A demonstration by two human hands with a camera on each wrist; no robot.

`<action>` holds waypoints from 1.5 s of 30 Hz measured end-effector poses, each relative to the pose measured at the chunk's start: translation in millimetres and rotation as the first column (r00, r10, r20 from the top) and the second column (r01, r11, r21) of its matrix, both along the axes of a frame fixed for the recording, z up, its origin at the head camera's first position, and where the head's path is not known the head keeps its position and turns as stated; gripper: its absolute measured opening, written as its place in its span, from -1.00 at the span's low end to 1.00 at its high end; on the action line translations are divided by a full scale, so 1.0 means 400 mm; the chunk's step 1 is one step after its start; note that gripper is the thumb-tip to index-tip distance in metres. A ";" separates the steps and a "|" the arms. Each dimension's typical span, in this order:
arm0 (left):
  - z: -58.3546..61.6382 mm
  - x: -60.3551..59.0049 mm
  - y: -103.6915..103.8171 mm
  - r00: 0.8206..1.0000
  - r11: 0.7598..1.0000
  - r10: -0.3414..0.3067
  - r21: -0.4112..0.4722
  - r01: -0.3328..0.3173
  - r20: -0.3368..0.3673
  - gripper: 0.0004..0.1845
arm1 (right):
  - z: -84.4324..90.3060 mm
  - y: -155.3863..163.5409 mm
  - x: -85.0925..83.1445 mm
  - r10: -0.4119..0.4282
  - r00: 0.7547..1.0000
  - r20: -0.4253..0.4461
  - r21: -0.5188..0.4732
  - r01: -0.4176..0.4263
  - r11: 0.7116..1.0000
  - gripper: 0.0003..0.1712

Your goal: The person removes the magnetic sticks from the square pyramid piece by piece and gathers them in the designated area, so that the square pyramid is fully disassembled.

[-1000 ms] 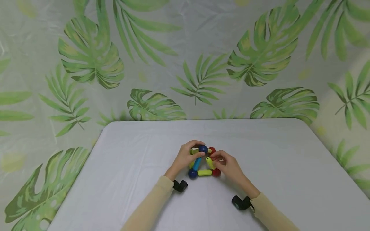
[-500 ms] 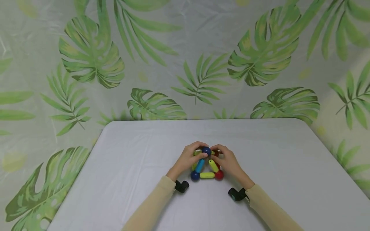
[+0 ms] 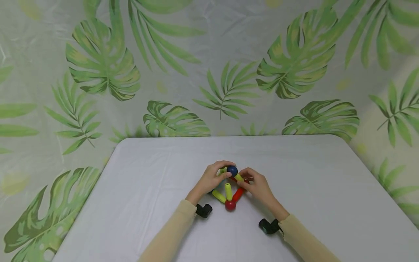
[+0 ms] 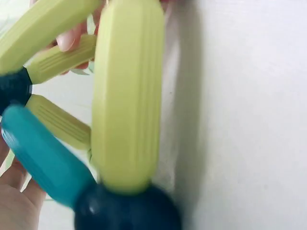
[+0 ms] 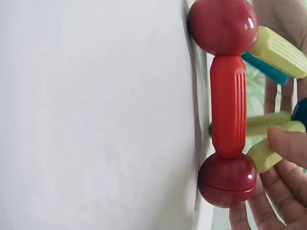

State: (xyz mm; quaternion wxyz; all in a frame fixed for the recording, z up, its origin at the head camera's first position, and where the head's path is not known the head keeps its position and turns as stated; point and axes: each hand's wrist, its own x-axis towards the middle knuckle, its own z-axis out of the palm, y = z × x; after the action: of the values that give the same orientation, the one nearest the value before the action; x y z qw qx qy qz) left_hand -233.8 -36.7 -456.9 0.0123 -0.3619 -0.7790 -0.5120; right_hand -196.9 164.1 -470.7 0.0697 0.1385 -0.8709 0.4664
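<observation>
Right now both hands grip one toy: a small pyramid-like frame of ribbed plastic rods & glossy balls (image 3: 230, 187), sitting on the white table (image 3: 311, 189) near its middle, close to the person.

Left hand (image 3: 211, 179): fingers curled over the top of the frame, thumb & fingertips pinching at the dark blue ball (image 3: 232, 170) at the apex. In the left wrist view the palm shows at bottom left w/ a teal rod (image 4: 43, 155) lying against it; a pale yellow-green rod (image 4: 125, 93) runs up from a second dark blue ball (image 4: 127, 211) at the bottom edge. More yellow rods behind, blurred.

Right hand (image 3: 256, 185): fingers curled round the right side of the frame, tips on a yellow rod just under the apex ball. Right wrist view: fingertips (image 5: 288, 141) pinch the end of a yellow rod (image 5: 271, 152), beside a red rod (image 5: 229, 105) joined btw. two red balls, one at top (image 5: 222, 25), one lower (image 5: 227, 179), both touching the table.

Head view: one red ball (image 3: 230, 205) is the corner nearest the person, w/ rods fanning up from it.

Cream sleeves (image 3: 170, 233) on both arms; black wrist-mounted cameras (image 3: 203, 210) under each. Leaf-print sheet (image 3: 104, 69) hangs behind & around the table.
</observation>
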 end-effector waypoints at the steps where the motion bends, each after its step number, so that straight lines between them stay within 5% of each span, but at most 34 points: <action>1: -0.001 -0.001 -0.001 1.000 1.000 0.000 -0.003 0.000 0.002 -0.65 | 0.000 -0.003 0.004 -0.004 1.000 0.006 -0.008 0.005 1.000 -0.72; 15: 0.009 -0.012 0.002 1.000 1.000 0.001 0.018 -0.001 0.008 -0.66 | 0.002 -0.056 0.061 -0.102 0.994 -0.032 -0.067 0.100 0.993 -0.71; 22: 0.010 -0.004 -0.010 0.996 0.998 0.000 0.063 -0.006 0.088 -0.67 | 0.011 -0.049 0.067 -0.085 0.994 0.070 -0.074 0.090 0.993 -0.71; 29: 0.069 0.031 -0.023 0.991 0.994 -0.062 0.102 0.050 0.118 -0.70 | 0.026 -0.040 0.077 -0.052 0.987 0.152 -0.082 0.065 0.995 -0.76; 36: 0.086 0.043 -0.027 0.991 0.991 -0.087 0.110 0.075 0.104 -0.71 | 0.019 -0.018 0.034 -0.041 0.990 0.134 -0.158 0.062 0.985 -0.80; 45: 0.085 0.052 -0.027 0.987 0.988 -0.113 0.122 0.099 0.115 -0.71 | 0.003 -0.011 -0.042 0.098 0.987 0.131 -0.185 -0.073 0.980 -0.66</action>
State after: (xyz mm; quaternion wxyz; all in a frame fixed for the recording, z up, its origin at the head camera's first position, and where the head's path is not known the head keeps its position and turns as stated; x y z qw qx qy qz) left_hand -213.2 -47.6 -422.8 -0.0414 -0.3696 -0.7269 -0.5773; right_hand -213.8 159.7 -469.5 0.0009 0.1363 -0.8213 0.5541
